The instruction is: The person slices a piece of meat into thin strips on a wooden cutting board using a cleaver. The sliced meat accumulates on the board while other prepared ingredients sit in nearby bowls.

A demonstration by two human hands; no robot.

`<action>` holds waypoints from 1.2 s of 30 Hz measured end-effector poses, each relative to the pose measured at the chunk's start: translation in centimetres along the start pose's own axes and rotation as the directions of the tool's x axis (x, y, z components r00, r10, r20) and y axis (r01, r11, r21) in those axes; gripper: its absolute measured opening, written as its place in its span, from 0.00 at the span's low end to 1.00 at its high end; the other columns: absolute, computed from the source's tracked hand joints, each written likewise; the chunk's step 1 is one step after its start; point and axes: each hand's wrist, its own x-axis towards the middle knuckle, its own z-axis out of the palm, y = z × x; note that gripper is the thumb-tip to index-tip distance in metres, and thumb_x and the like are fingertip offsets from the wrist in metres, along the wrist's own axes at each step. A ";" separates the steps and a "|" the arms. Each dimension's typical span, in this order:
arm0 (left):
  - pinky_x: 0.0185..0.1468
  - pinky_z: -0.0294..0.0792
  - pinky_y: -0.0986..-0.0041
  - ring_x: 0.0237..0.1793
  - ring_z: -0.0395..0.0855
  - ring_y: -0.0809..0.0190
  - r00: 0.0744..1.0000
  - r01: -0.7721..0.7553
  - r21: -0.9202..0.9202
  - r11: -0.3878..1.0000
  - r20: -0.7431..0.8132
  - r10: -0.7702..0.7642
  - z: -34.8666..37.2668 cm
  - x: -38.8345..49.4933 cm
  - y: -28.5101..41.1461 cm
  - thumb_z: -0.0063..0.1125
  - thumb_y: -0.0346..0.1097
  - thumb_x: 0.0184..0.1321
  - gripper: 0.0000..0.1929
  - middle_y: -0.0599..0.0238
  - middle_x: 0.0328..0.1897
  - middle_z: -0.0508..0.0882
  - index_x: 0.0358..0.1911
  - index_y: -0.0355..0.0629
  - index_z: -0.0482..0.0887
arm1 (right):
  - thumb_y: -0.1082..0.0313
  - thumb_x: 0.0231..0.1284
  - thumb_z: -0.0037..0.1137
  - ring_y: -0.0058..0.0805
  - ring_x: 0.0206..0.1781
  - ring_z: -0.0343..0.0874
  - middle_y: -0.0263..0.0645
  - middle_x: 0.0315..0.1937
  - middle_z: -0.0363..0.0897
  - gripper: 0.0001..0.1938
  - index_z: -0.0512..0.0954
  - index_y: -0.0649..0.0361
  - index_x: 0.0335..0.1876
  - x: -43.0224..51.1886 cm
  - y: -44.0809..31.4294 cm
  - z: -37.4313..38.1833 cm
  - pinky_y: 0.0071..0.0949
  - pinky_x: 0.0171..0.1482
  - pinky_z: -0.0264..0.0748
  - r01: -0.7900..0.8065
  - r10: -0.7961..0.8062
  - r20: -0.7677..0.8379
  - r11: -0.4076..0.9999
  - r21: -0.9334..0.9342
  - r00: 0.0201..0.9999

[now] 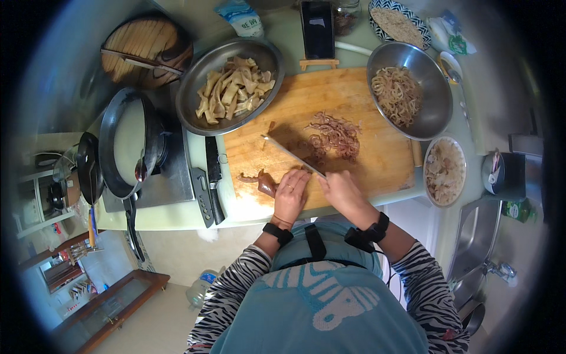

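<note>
On the wooden cutting board (380,163), my right hand (342,192) grips a kitchen knife (294,157), its blade slanting toward the upper left. My left hand (292,190) presses down on a piece of reddish-brown cooked meat (266,183), which sticks out on its left side. The fingertips of that hand lie close to the blade, and the spot where the edge meets the meat is hidden. Past the knife lies a heap of thin reddish meat slices (334,135). The knife's handle is covered by my right fingers.
A steel bowl of pale strips (234,88) overlaps the board's upper left; another steel bowl (435,99) holds shredded strips at right. Beside the board lie a black knife (213,177) and its sheath (202,194). A wok (128,141) with whitish liquid sits left. A phone (317,31) stands behind.
</note>
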 end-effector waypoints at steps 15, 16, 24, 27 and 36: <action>0.52 0.76 0.58 0.48 0.81 0.41 0.998 -0.005 0.004 1.000 -0.070 0.005 0.6 -0.6 -0.7 0.57 0.16 0.44 0.16 0.52 0.42 0.84 0.39 0.36 0.84 | 0.68 0.61 0.51 0.45 0.29 0.87 0.49 0.24 0.83 0.07 0.79 0.63 0.35 -8.0 -0.1 -2.3 0.41 0.32 0.82 -0.093 0.116 0.095 0.971 -0.218 0.989; 0.52 0.76 0.58 0.47 0.81 0.41 0.998 -0.002 -0.002 1.000 -0.060 0.002 0.6 -0.5 -0.6 0.57 0.16 0.44 0.16 0.52 0.41 0.84 0.39 0.35 0.84 | 0.68 0.61 0.51 0.45 0.29 0.87 0.49 0.25 0.84 0.08 0.79 0.62 0.35 -7.9 -0.1 -2.2 0.41 0.32 0.83 -0.100 0.126 0.105 0.970 -0.220 0.986; 0.52 0.76 0.61 0.44 0.80 0.46 1.000 0.002 0.021 1.000 -0.012 -0.001 0.3 -0.2 -0.6 0.58 0.18 0.46 0.15 0.54 0.39 0.83 0.39 0.36 0.85 | 0.69 0.60 0.51 0.49 0.30 0.86 0.50 0.25 0.83 0.09 0.82 0.61 0.31 -3.2 -0.8 0.0 0.44 0.34 0.82 -0.048 0.058 0.086 0.992 -0.114 0.995; 0.53 0.76 0.61 0.45 0.80 0.46 1.000 0.008 0.019 1.000 -0.017 -0.008 0.2 -0.3 -0.7 0.58 0.18 0.46 0.14 0.54 0.39 0.82 0.39 0.36 0.84 | 0.69 0.60 0.50 0.49 0.31 0.86 0.50 0.25 0.83 0.09 0.82 0.61 0.30 -5.6 0.4 -1.7 0.44 0.34 0.82 -0.045 0.056 0.090 0.992 -0.117 0.994; 0.57 0.75 0.61 0.52 0.81 0.46 1.000 -0.009 0.008 1.000 -0.024 0.010 0.0 0.0 -0.3 0.59 0.18 0.48 0.16 0.55 0.47 0.84 0.42 0.35 0.85 | 0.64 0.64 0.52 0.55 0.31 0.84 0.54 0.25 0.81 0.12 0.82 0.63 0.31 0.0 -0.5 1.4 0.48 0.33 0.79 -0.009 0.009 0.002 1.000 0.001 1.000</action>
